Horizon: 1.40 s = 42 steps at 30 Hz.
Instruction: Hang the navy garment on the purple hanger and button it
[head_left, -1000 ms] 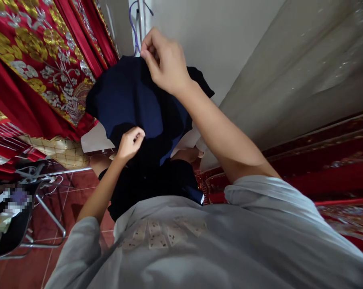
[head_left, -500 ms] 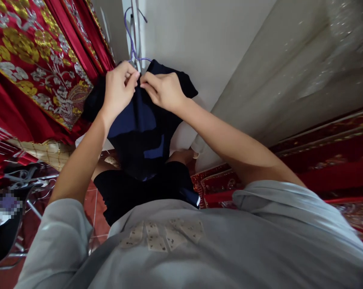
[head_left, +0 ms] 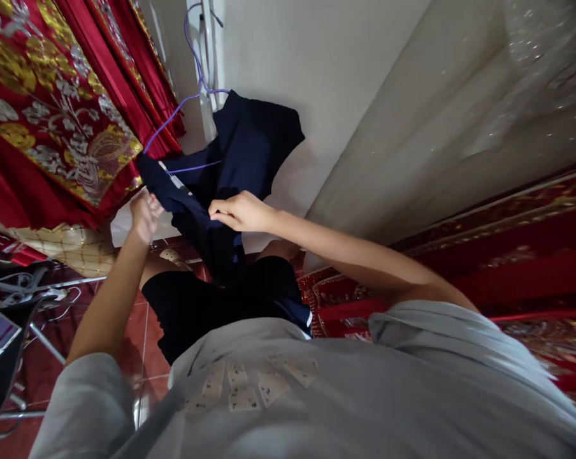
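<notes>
A navy shirt point(head_left: 257, 143) hangs from a purple wire hanger point(head_left: 172, 120). Its neck gapes wide, so the hanger's lower bar shows inside, beside a pale label strip point(head_left: 176, 181). My right hand point(head_left: 243, 211) is closed in a pinch on the shirt's front, below the neck opening. Lower left of the hanger, my left hand point(head_left: 145, 213) has its fingers curled in at the shirt's side edge and seems to hold the cloth there; the fingertips are partly hidden.
A red curtain with gold and silver embroidery point(head_left: 53, 95) hangs at left. Behind the shirt runs a white metal pole point(head_left: 208, 57). Plastic-covered material point(head_left: 412, 134) leans at right above red patterned cloth point(head_left: 508, 242). A black chair point(head_left: 1, 389) bearing a phone point(head_left: 0, 330) stands lower left.
Both hands have come down from the shirt's neck and moved apart, the left one outward to the left side. The neck opening has spread, baring more of the hanger and the label.
</notes>
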Each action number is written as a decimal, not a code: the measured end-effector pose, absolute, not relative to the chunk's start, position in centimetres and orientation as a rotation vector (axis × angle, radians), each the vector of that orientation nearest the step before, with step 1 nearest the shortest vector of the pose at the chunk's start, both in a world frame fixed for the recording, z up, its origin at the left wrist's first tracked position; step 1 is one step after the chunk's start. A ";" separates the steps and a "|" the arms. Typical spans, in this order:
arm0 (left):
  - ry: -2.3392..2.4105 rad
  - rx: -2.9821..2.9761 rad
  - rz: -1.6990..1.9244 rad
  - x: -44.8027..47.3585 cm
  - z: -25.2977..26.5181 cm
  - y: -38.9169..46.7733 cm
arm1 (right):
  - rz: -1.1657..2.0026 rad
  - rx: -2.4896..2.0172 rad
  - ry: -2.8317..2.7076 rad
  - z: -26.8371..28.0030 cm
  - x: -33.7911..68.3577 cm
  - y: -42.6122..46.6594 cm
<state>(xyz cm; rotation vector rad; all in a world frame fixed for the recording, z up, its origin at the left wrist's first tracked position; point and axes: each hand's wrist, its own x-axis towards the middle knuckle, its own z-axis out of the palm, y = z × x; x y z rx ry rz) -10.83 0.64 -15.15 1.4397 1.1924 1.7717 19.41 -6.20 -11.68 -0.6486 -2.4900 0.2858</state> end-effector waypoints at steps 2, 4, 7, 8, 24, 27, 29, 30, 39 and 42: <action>1.292 1.341 1.634 -9.7 -18.1 -0.8 | 0.344 -0.670 -2.464 -12.1 19.8 -6.1; 1.310 1.304 1.542 -8.4 -19.4 -2.0 | 0.454 -0.707 -2.466 -12.8 20.4 -5.3; 1.185 1.300 1.526 -5.9 -18.3 -3.5 | 0.774 -0.739 -2.454 -14.3 20.8 -4.0; 1.115 1.320 1.547 -4.9 -17.2 -4.0 | 0.889 -0.723 -2.408 -14.6 20.6 -3.8; 0.977 2.185 0.595 -3.8 -16.8 -6.4 | 0.444 -0.786 -2.373 -8.9 21.9 -1.2; 1.016 2.227 0.602 -5.4 -16.8 -7.3 | 0.335 -0.786 -2.115 -8.6 22.7 3.1; 1.017 2.234 0.823 -5.9 -15.5 -7.8 | 0.359 -0.830 -1.958 -9.3 22.6 5.5; 0.995 2.219 0.916 -5.9 -14.7 -7.9 | 0.390 -0.877 -1.891 -9.8 22.4 6.5; 0.991 2.180 0.983 -3.0 -15.1 -5.9 | 0.749 -1.019 -1.633 -12.6 21.5 8.3; 0.874 1.941 1.161 -1.5 -16.4 -4.3 | 0.784 -0.969 -1.652 -11.9 21.9 7.2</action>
